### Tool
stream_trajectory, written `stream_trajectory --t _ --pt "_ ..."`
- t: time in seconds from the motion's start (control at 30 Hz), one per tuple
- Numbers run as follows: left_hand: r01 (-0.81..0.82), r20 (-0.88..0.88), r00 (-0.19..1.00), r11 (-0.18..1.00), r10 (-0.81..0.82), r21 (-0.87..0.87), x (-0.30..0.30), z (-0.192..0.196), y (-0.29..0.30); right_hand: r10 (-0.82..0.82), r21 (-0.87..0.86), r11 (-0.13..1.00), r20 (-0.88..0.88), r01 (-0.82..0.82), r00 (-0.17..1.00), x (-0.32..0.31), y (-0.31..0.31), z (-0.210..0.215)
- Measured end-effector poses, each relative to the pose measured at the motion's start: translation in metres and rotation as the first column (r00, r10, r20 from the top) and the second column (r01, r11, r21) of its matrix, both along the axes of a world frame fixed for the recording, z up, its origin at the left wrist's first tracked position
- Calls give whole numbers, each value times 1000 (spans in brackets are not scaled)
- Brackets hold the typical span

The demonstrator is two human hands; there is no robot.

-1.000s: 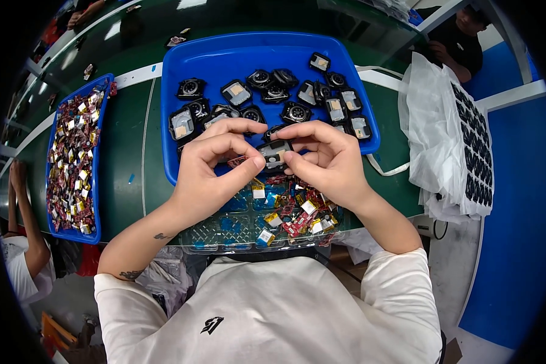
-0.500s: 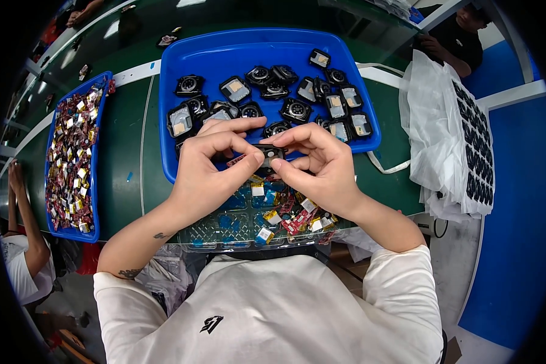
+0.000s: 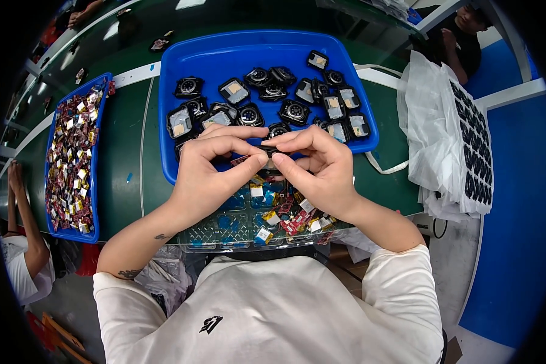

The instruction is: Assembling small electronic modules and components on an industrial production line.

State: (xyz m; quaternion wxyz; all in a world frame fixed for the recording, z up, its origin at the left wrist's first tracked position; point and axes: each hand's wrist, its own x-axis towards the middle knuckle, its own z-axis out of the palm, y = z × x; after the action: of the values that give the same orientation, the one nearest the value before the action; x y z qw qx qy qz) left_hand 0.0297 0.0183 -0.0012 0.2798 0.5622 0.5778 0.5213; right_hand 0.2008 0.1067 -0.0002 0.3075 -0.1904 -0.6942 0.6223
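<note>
Green, smooth benchtop (image 3: 121, 164) runs across the view, crossed by a pale painted line; at far left another person's arm (image 3: 19, 212) reaches up along its edge; next comes a narrow blue tray (image 3: 101, 97), hard plastic with a raised rim, heaped with small foil-wrapped cells (image 3: 70, 164) in red, gold and silver; a wide blue tray (image 3: 182, 60) of the same plastic sits in the middle, its far half bare, its near half scattered with black modules (image 3: 273, 100), some round-lensed, some squarish with pale shiny faces; in front of it, nearest the body, lies a clear gridded tray (image 3: 218, 230), its compartments holding more of the small wrapped cells with blue, yellow and red labels. Left hand (image 3: 209, 176) hovers over the near rim of the wide tray, thumb and bent fingers pinched narrow on a small black part (image 3: 267, 148); right hand (image 3: 321, 170) meets it from the other side, fingertips closed on the same part, so the piece sits between both hands, above the seam where the wide tray and the clear tray meet, mostly hidden by the fingers; the hands also cover several modules behind them. Rightward a white strap (image 3: 385, 167) curls on the green; beyond it a stack of crinkled translucent bags (image 3: 431, 121) carries rows of dark pieces (image 3: 476, 151); another person (image 3: 458, 42) sits at top right.
</note>
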Motion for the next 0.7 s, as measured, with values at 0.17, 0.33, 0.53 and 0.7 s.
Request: stream_trajectory --t 0.17,0.33,0.53,0.7 --pt "31 -106 994 979 -10 201 0 -4 -2 -70 -79 995 -160 58 985 0 0 -1" --pt "-36 69 997 970 20 240 5 -3 -2 -103 -95 992 -186 87 977 4 8 3" --pt "-32 26 999 980 28 196 3 -3 -2 -128 -87 989 -120 118 985 4 12 9" --pt "26 22 999 997 -28 75 2 -1 -3 -51 -35 998 -133 46 990 6 14 8"
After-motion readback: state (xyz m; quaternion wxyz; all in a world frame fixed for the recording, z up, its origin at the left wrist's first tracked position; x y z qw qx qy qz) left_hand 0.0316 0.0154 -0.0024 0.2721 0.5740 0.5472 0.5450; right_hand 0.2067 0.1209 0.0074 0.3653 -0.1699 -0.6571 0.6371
